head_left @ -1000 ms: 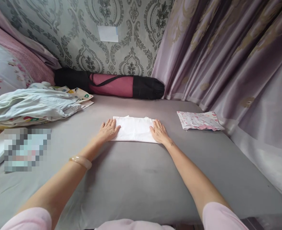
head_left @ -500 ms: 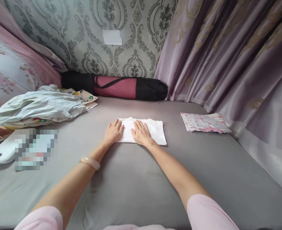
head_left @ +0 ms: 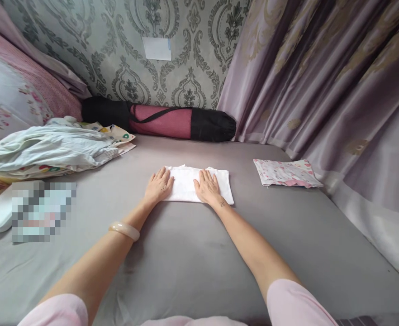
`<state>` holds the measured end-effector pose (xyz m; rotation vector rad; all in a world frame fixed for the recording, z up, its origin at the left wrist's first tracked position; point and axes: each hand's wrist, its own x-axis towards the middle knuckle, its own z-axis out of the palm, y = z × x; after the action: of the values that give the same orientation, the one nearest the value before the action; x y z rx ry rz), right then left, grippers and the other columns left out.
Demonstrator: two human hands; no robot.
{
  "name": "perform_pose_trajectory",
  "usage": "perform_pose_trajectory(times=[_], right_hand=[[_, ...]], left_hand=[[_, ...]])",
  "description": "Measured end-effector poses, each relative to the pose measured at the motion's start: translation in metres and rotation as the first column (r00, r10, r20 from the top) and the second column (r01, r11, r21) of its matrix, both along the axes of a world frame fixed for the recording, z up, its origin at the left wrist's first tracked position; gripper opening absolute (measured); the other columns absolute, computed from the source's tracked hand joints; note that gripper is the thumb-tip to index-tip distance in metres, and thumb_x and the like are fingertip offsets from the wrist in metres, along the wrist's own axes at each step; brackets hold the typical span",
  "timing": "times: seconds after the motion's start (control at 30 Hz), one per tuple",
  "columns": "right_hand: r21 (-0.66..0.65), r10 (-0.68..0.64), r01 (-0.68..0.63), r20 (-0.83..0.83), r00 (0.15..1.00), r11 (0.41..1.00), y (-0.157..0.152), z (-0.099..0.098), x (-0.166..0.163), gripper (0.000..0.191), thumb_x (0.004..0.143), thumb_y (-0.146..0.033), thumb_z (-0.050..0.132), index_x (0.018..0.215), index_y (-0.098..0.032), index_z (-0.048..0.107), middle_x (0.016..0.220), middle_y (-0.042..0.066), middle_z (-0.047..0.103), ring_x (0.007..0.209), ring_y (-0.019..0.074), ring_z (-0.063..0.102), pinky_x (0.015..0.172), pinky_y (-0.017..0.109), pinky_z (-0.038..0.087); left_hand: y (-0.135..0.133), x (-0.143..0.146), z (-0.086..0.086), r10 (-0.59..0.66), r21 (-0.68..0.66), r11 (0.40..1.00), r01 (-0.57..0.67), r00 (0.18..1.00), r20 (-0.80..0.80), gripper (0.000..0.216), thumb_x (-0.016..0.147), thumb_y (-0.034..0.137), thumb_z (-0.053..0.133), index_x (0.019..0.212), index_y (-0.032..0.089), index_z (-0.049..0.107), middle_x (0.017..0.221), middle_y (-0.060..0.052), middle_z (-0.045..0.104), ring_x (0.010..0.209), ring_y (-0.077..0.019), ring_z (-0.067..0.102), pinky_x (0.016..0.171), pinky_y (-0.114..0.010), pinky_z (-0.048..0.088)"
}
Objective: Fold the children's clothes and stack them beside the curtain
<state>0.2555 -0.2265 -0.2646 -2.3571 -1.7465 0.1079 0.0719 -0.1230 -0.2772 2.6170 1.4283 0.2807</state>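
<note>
A white folded cloth [head_left: 184, 184] lies flat on the grey bed sheet [head_left: 192, 253], its long side running left to right. My left hand [head_left: 159, 184] rests palm down on its left end, fingers stretched out. On the right half of the cloth lies my right hand [head_left: 206, 186], also flat and open. Neither hand grips anything. Farther to the right sits a folded pink-and-white patterned cloth [head_left: 286, 172], apart from both hands.
A black and dark pink long bag [head_left: 162, 121] lies along the wall. At the left are a heap of pale clothes [head_left: 50, 147], a white object with a hole [head_left: 2, 213] and a blurred flat item [head_left: 45, 213]. A purple curtain [head_left: 287, 81] hangs at the right.
My right hand has slid to the right over the white cloth, widening the space between my hands. My left hand stays on the left end. The view has shifted slightly.
</note>
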Motion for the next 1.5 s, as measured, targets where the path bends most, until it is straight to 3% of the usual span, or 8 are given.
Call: perform_pose_trajectory(times=[0.2,0.63,0.9,1.03,1.17,1.27,1.37,1.5], right_hand=[[-0.064,0.044,-0.049,-0.08,0.996,0.997,-0.007,0.005,0.012,0.066,0.103,-0.044,0.019,0.155,-0.004,0.026,0.163,0.014,0.021,0.152,0.0234,0.014,0.122,0.041,0.007],[-0.08,-0.011,0.004,-0.084,0.996,0.997,-0.03,0.009,0.042,0.066,0.102,-0.044,0.016,0.155,-0.006,0.025,0.164,0.012,0.018,0.152,0.0212,0.013,0.122,0.038,0.01],[-0.079,-0.058,0.057,-0.008,0.998,0.995,-0.041,-0.004,0.052,0.067,0.103,-0.045,0.019,0.155,-0.004,0.025,0.164,0.013,0.017,0.152,0.0246,0.013,0.122,0.044,0.011],[-0.036,-0.018,0.019,0.038,0.999,0.999,-0.037,0.01,0.055,0.06,0.103,-0.045,0.025,0.147,-0.008,0.042,0.158,0.015,0.034,0.146,0.0274,0.028,0.119,0.047,0.015],[-0.01,-0.015,0.016,0.101,0.995,1.0,-0.025,0.028,0.067,0.046,0.103,-0.031,0.028,0.12,-0.015,0.067,0.132,0.014,0.062,0.123,0.0259,0.051,0.112,0.038,0.025],[0.018,-0.069,0.067,0.126,0.99,0.998,-0.016,0.031,0.081,0.041,0.101,-0.023,0.031,0.118,-0.016,0.067,0.127,0.014,0.063,0.119,0.0257,0.052,0.103,0.034,0.034],[-0.001,-0.052,0.052,0.11,0.993,0.999,-0.014,0.027,0.092,0.039,0.1,-0.019,0.034,0.128,-0.016,0.062,0.132,0.012,0.06,0.12,0.0246,0.052,0.1,0.032,0.035],[-0.067,0.004,0.001,0.075,0.997,0.998,-0.012,0.023,0.102,0.038,0.1,-0.019,0.037,0.129,-0.017,0.061,0.126,0.013,0.062,0.118,0.0238,0.053,0.098,0.03,0.037]], left_hand=[[0.001,-0.001,-0.001,-0.004,0.001,1.0,0.004,1.0,-0.004,0.056,0.101,0.043,0.022,0.146,0.016,0.042,0.16,-0.013,0.031,0.147,-0.0241,0.031,0.12,-0.044,0.024],[-0.002,0.001,0.004,0.001,-0.01,1.0,-0.001,1.0,-0.004,0.055,0.1,0.041,0.024,0.145,0.015,0.044,0.16,-0.014,0.031,0.146,-0.0255,0.033,0.119,-0.045,0.025],[-0.003,0.004,0.006,0.006,-0.001,1.0,-0.006,0.998,-0.065,0.054,0.101,0.038,0.023,0.144,0.013,0.044,0.159,-0.016,0.032,0.145,-0.0278,0.034,0.118,-0.046,0.027],[0.007,0.006,0.015,-0.05,0.078,0.995,0.056,0.996,-0.075,0.05,0.1,0.039,0.025,0.126,0.012,0.059,0.152,-0.017,0.043,0.141,-0.0309,0.039,0.113,-0.045,0.034],[0.033,0.012,0.023,-0.088,0.072,0.993,0.094,0.993,-0.074,0.04,0.098,0.035,0.03,0.108,0.014,0.063,0.133,-0.017,0.059,0.129,-0.0288,0.051,0.106,-0.039,0.042],[0.053,0.016,0.023,-0.084,-0.005,0.996,0.084,0.995,-0.061,0.032,0.094,0.03,0.037,0.112,0.017,0.06,0.115,-0.013,0.067,0.112,-0.0256,0.061,0.096,-0.037,0.048],[0.067,0.017,0.019,-0.107,-0.049,0.993,0.105,0.994,-0.029,0.036,0.09,0.027,0.043,0.122,0.019,0.057,0.121,-0.011,0.065,0.112,-0.0248,0.061,0.094,-0.036,0.048],[0.078,0.019,0.017,-0.146,-0.086,0.986,0.142,0.989,-0.038,0.034,0.088,0.028,0.045,0.113,0.019,0.066,0.121,-0.012,0.064,0.114,-0.027,0.059,0.096,-0.036,0.047]])
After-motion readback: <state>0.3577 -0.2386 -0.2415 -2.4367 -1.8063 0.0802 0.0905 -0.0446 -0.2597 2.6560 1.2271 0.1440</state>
